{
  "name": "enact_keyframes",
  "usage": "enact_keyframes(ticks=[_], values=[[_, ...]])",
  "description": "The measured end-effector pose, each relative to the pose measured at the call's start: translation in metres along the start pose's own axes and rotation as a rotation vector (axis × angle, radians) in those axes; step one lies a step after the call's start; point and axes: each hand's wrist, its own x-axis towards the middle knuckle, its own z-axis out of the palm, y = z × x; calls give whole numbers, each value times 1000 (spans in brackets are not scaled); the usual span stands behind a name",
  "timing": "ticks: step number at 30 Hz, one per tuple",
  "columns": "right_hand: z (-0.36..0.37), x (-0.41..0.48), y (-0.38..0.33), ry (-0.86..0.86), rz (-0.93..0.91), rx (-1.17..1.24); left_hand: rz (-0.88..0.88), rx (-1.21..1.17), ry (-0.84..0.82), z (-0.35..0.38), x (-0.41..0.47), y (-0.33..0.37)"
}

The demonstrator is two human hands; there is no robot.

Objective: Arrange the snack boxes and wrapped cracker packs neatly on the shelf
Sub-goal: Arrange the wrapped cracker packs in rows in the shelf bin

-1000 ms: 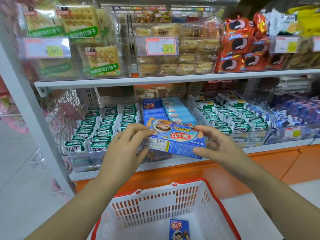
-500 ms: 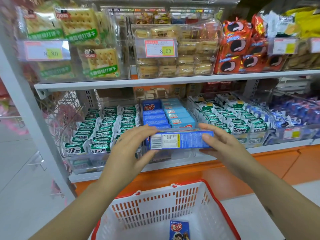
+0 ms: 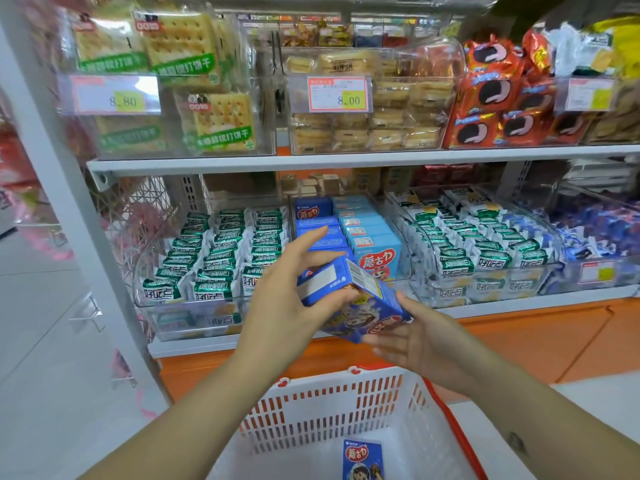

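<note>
White slotted basket (image 3: 329, 410), red trim along right rim. Price tags marked 8.80 (image 3: 114, 97) and 8.00 (image 3: 330, 95) fixed on front walls of upper clear bins (image 3: 266, 98). Orange base panel (image 3: 519, 341) adjoining pale tiled floor (image 3: 41, 341). Pink netting (image 3: 145, 220) at left, blurred.

Bare left forearm (image 3: 194, 420), dark-marked right forearm (image 3: 519, 424)

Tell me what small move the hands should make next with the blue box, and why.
Probably level the blue box and ease it forward into the row of matching boxes: left hand and right hand hold it tilted just before that row.
</note>
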Motion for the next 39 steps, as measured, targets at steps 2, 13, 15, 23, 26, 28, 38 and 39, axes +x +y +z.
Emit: enact_keyframes(ticks=[2, 13, 15, 23, 26, 28, 38, 39], values=[[1, -1, -2, 2, -21, -16, -26, -1, 4, -2, 2, -4], [0, -13, -23, 3, -332, -330, -362, -346, 92, -13, 19, -38], [4, -18, -24, -72, -334, -289, -427, -390, 87, -13, 21, -46], [23, -12, -57, 262, -982, -778, -372, -221, -3, -19, 44, -36], [31, 17, -68, 385, -1148, -1060, -363, -115, -2, -26, 60, -43], [35, 42, -75, 396, -1212, -1208, -370, -87, 5, -30, 69, -53], [54, 149, -103, 316, -1122, -1630, -395, 76, -110, -45, 110, -96], [56, 157, -105, 312, -1072, -1671, -379, 112, -124, -45, 115, -101]])
